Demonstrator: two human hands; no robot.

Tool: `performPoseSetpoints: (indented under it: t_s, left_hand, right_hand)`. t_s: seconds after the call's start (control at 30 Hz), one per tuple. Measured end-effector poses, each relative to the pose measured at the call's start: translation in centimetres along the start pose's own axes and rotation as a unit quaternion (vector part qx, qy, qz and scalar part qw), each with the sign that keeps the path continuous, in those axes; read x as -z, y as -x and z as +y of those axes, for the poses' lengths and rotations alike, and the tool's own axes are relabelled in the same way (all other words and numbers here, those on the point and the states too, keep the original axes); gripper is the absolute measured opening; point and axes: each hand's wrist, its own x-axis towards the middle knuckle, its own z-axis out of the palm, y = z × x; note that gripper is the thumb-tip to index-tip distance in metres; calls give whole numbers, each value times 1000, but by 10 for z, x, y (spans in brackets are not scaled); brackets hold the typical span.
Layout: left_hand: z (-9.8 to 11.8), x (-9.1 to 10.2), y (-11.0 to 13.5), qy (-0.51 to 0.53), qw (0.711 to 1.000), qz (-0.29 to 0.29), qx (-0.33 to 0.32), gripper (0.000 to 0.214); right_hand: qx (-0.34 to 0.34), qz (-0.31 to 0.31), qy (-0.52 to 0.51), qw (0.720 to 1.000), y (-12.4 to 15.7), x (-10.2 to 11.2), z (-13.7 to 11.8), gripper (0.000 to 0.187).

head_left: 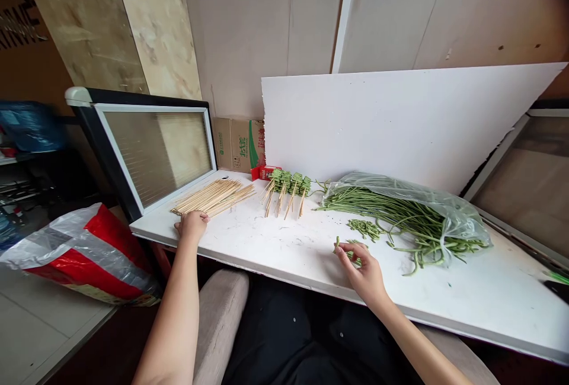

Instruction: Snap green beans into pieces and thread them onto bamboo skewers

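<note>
My left hand (pixel 192 226) is closed at the near end of a pile of bamboo skewers (pixel 212 194), on the table's left. Whether it grips a skewer is hidden by its fingers. In a pinch, my right hand (pixel 363 266) holds a short green bean piece (pixel 336 242) upright above the tabletop. More cut pieces show beneath and between its fingers. Just beyond lies a small heap of cut bean pieces (pixel 364 229). Several filled bean skewers (pixel 291 185) rest at the back, their bare sticks pointing toward me.
Long green beans (pixel 391 207) spill from a clear plastic bag (pixel 462 219) at the right. Behind the white table (pixel 275 249) stand a cardboard box (pixel 235 143) and a white board (pixel 377 124). A framed glass panel (pixel 155 151) edges the left; a red-and-white sack (pixel 89 254) stands below.
</note>
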Motion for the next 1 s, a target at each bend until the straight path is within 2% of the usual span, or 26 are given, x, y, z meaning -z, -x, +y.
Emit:
performPoseSetpoints:
  t_s: [0.4, 0.8, 1.0]
  left_hand:
    - [7, -1, 5, -18, 999, 29, 26, 19]
    - [6, -3, 0, 2, 999, 17, 39, 13]
    - [9, 2, 3, 15, 998, 62, 24, 14]
  right_hand:
    - [12, -12, 10, 1000, 1, 1, -2, 34]
    - [29, -9, 18, 999, 1, 1, -9, 34]
    - [31, -2, 17, 999, 1, 0, -7, 32]
